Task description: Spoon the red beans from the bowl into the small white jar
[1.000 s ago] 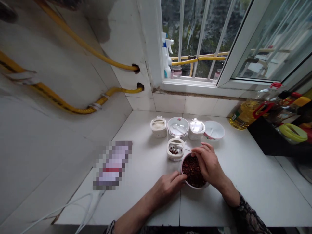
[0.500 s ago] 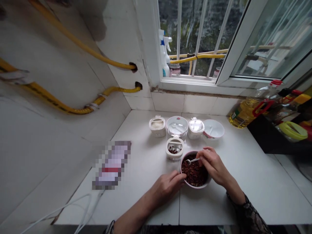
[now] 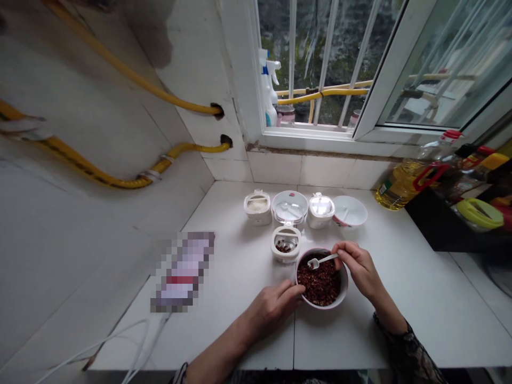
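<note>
A bowl [image 3: 343, 294] with a pinkish rim stands on the counter, holding dark red dried flakes [image 3: 320, 285] that look like crushed chili or peppercorns. My left hand [image 3: 276, 304] grips the bowl's left side, thumb at the rim and the other fingers partly hidden below it. Between the thumb and fingers of my right hand [image 3: 357, 264] is the handle of a small white spoon [image 3: 325, 260], its scoop over the flakes with a few bits in it. Just behind the bowl sits a clear-lidded jar [image 3: 286, 242] with some dark red pieces inside.
Two more lidded jars [image 3: 258, 208] [image 3: 320, 209] and two white bowls [image 3: 290, 205] [image 3: 349, 212] line the back of the white counter [image 3: 240, 261]. An oil bottle [image 3: 394, 186] and a dark rack [image 3: 428, 221] stand right. A blurred-out object [image 3: 184, 272] with a cable lies left.
My right hand has drawn back to the right with the spoon, whose scoop has come up and shows more clearly above the flakes. My left hand stays on the bowl.
</note>
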Motion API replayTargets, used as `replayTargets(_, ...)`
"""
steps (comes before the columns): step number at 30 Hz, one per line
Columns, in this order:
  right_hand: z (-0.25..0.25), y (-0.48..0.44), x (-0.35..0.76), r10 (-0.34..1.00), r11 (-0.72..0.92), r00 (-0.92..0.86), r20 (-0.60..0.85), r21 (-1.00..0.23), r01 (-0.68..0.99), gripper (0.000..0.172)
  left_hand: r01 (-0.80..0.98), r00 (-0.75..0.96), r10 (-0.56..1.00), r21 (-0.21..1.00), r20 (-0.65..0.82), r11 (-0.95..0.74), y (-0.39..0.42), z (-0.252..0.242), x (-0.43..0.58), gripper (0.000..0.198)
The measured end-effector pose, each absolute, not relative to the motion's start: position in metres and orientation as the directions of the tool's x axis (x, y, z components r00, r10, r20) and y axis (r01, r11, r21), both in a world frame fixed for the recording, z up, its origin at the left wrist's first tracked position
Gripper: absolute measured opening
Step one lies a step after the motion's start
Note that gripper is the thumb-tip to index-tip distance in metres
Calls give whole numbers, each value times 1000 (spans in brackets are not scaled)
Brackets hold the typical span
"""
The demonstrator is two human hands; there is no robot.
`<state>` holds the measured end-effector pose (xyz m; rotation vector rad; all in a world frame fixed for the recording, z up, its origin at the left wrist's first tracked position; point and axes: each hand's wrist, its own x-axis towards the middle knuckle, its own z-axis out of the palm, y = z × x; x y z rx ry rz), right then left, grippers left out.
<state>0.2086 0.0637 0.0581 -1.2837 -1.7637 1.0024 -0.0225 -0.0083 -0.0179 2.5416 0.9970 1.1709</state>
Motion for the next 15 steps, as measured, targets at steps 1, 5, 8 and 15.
replayTargets(1, 58, 64, 208, 969, 164, -235, 80, -916, 366, 21, 503, 469, 636, 407, 613, -763, -9, -18, -23, 17)
replayTargets(5, 57, 67, 210, 974, 37, -227, -13, -976, 217, 22, 505, 465, 635, 405, 617, -762, -9, -19, -23, 16)
replayTargets(8, 57, 69, 210, 975, -13, -220, -44, -990, 139, 23, 504, 467, 637, 406, 614, -762, -8, -18, -23, 16)
replayTargets(15, 72, 60, 194, 977, 165, -162, 135, -968, 190, 24, 499, 466, 640, 416, 611, -761, -8, -17, -22, 18)
